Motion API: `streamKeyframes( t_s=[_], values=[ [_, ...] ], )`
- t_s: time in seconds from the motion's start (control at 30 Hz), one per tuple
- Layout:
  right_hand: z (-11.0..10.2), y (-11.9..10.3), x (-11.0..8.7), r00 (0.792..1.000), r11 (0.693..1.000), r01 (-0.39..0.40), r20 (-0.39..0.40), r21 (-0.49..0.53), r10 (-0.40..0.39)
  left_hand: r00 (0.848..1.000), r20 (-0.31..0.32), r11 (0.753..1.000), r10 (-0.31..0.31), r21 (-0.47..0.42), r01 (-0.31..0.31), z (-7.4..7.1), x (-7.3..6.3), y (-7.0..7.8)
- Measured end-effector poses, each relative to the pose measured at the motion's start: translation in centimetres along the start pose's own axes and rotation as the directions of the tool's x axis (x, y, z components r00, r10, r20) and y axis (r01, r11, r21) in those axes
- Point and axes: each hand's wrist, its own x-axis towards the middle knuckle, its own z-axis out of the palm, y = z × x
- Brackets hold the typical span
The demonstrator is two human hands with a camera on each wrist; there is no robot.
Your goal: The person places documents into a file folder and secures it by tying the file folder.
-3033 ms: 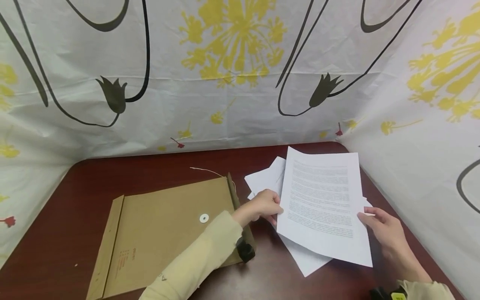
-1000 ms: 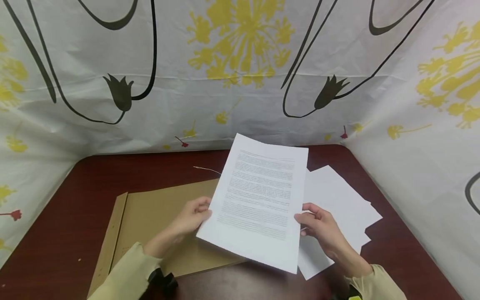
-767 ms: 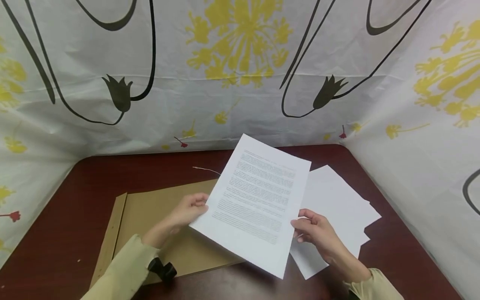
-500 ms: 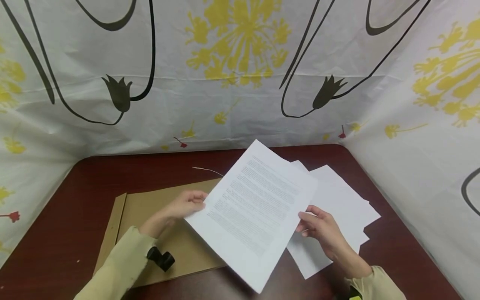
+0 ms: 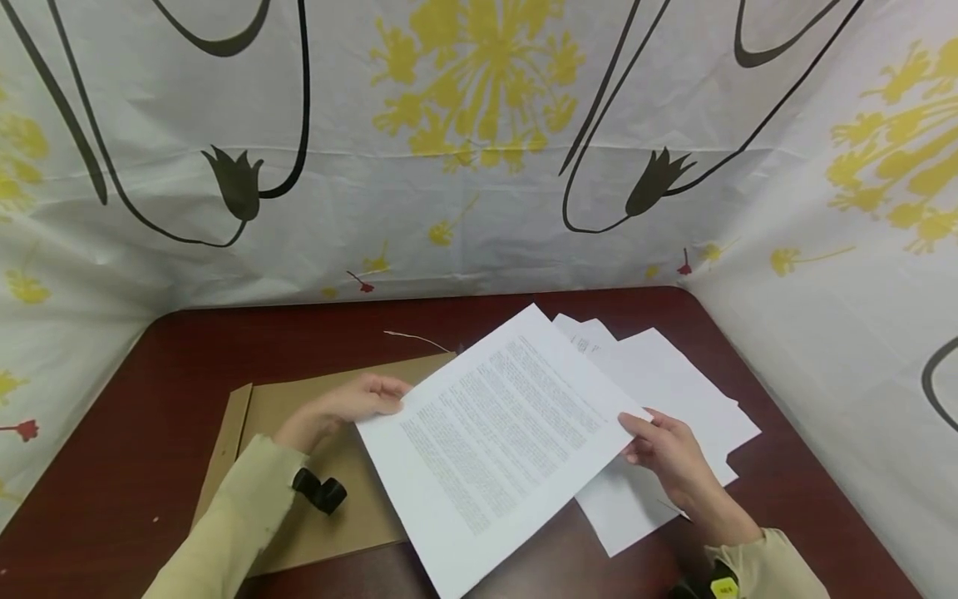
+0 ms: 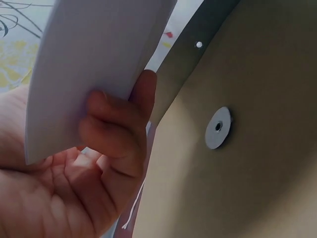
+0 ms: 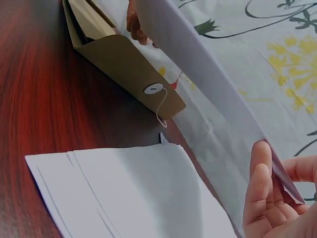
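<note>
Both hands hold up a printed sheet of paper [image 5: 501, 441], tilted so that its text runs diagonally. My left hand [image 5: 352, 408] pinches its upper left edge, over a brown document envelope [image 5: 329, 524]. In the left wrist view, fingers [image 6: 114, 129] curl behind the paper [image 6: 99, 49], with the envelope's white button [image 6: 218, 127] beyond. My right hand [image 5: 674, 457] pinches the sheet's right corner between thumb and fingers, as the right wrist view also shows. Under that hand, more white papers [image 5: 674, 383] lie in an uneven, fanned pile on the table.
The dark red-brown table [image 5: 97, 466] has a patterned white curtain [image 5: 479, 225] along its back and sides. A thin white string [image 5: 415, 339] trails from the envelope's far edge. In the right wrist view, the envelope's flap [image 7: 124, 69] stands raised with its button and string.
Both hands have carried the sheet leftward from over the pile to partly over the envelope. Since then it has turned clockwise, its lower corner swinging left and its right corner rising with the right hand.
</note>
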Motion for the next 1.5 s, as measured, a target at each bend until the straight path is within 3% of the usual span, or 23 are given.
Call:
streamKeyframes(
  t_s=[0.2,0.3,0.47,0.6,0.7,0.8,0.9,0.97,1.2,1.33,1.5],
  values=[
    [-0.5,0.2,0.2,0.998,1.0,-0.02,0.056,-0.016,0.02,1.0,0.021,1.0,-0.011,-0.006,0.011,-0.3,0.0,0.0],
    [-0.6,0.3,0.1,0.996,1.0,-0.026,0.08,-0.013,0.027,1.0,0.002,1.0,-0.021,-0.003,0.021,-0.3,0.0,0.1],
    [-0.6,0.3,-0.1,0.997,0.998,-0.042,0.073,0.038,0.039,0.994,-0.107,1.0,-0.018,0.004,0.018,-0.2,0.0,0.2],
    [-0.7,0.2,-0.3,0.996,0.991,-0.078,0.059,0.105,0.072,0.983,-0.182,0.994,-0.037,-0.107,0.017,0.0,0.0,0.1],
    [-0.8,0.3,-0.4,0.995,0.982,-0.095,0.04,0.164,0.09,0.977,-0.207,0.969,-0.058,-0.248,0.005,0.2,0.0,-0.2],
    [-0.9,0.3,-0.5,0.995,0.973,-0.101,0.019,0.207,0.099,0.973,-0.222,0.926,-0.07,-0.376,-0.019,0.5,-0.2,-0.5],
    [-1.0,0.4,-0.5,0.995,0.969,-0.102,0.003,0.225,0.104,0.975,-0.213,0.891,-0.065,-0.452,-0.04,1.2,-0.6,-0.7],
    [-1.0,0.5,-0.5,0.994,0.967,-0.102,-0.006,0.235,0.106,0.98,-0.194,0.883,-0.051,-0.467,-0.047,1.9,-0.9,-0.8],
    [-1.0,0.9,-0.6,0.996,0.957,-0.088,-0.001,0.278,0.091,0.988,-0.153,0.908,-0.021,-0.418,-0.045,3.5,-1.6,-0.7],
    [-1.0,1.0,-0.8,0.996,0.953,-0.084,0.024,0.293,0.081,0.982,-0.185,0.92,-0.034,-0.389,-0.041,3.6,-1.8,-0.8],
    [-0.7,1.3,-1.2,0.995,0.96,-0.09,0.062,0.263,0.076,0.962,-0.264,0.925,-0.07,-0.379,-0.036,3.4,-1.6,-0.6]
  ],
)
